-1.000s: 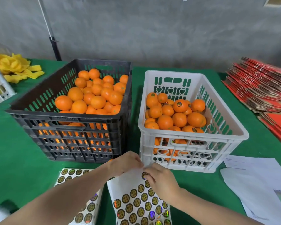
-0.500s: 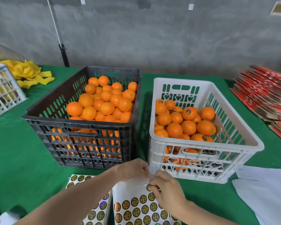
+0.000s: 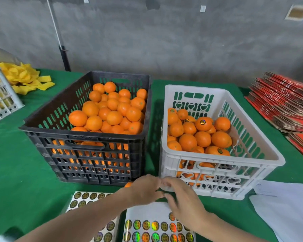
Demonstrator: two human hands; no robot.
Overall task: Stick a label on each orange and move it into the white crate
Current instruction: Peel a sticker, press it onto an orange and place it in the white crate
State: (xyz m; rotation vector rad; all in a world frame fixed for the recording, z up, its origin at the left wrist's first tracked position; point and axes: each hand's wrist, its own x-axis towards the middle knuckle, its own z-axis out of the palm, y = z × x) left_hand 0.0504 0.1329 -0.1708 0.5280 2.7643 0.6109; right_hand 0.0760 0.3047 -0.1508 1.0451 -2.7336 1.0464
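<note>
Two crates side by side on green desk. White crate roughly a third full, several oranges there show labels; black crate heaped with unlabelled oranges, so most work left. Your left hand curled over an orange, only sliver visible, just in front of black crate. Your right hand, fingers loosely bent, meets it above sticker sheet; cannot tell if label pinched. Second sheet beside.
</note>
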